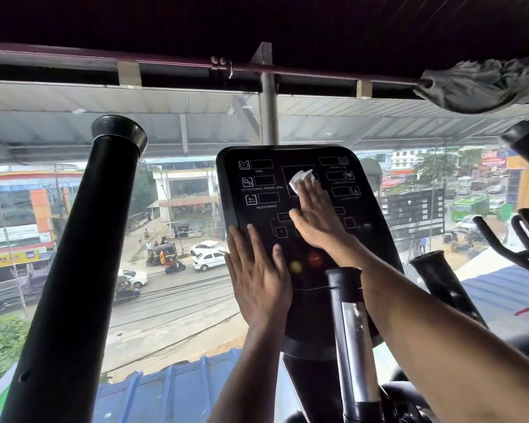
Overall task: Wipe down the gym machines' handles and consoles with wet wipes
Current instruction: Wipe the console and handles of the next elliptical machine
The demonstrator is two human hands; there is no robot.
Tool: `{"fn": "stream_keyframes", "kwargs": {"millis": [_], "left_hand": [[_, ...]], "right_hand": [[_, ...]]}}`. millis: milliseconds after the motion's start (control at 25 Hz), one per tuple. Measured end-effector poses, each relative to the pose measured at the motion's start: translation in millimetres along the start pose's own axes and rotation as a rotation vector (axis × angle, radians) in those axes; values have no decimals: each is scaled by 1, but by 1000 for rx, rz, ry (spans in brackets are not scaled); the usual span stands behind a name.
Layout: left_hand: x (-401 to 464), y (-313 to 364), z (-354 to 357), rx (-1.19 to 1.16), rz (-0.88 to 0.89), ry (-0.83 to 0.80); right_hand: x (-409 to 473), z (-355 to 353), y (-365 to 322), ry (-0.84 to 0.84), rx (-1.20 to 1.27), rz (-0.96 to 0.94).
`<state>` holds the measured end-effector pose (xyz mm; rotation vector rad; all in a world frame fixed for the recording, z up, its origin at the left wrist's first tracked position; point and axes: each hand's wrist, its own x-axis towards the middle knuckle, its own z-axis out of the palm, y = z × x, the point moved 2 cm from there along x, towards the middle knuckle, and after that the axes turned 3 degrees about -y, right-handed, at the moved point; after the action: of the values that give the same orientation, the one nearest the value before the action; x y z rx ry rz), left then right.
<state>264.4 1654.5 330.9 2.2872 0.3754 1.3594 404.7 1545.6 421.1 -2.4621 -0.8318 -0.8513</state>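
White wet wipe [300, 180] lies on the central display of the black console [257, 215], pressed flat beneath the extended fingers [310, 190] of the right hand [316, 218]. Left hand [257, 279], fingers straight and holding nothing, rests against the console's lower left edge. Black handle [83, 254] rises at left, before the window [177, 239].

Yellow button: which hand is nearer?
Left. The left hand lies flat just beside the yellow button; the right hand presses the wipe higher up the console.
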Motion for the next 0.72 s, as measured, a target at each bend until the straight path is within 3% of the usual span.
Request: {"fn": "stream_keyframes", "kwargs": {"millis": [120, 320, 440, 640, 720], "left_hand": [[0, -2, 1, 13, 5, -1], [0, -2, 2, 1, -7, -10], [0, -3, 2, -2, -2, -13], [0, -3, 3, -2, -4, -11], [0, -3, 2, -4, -5, -15]], "right_hand": [[-32, 6, 15, 11, -17, -147], [-24, -6, 66, 108, 24, 266], [6, -18, 57, 93, 69, 370], [-17, -10, 45, 37, 72, 85], [-43, -5, 62, 57, 42, 111]]}}
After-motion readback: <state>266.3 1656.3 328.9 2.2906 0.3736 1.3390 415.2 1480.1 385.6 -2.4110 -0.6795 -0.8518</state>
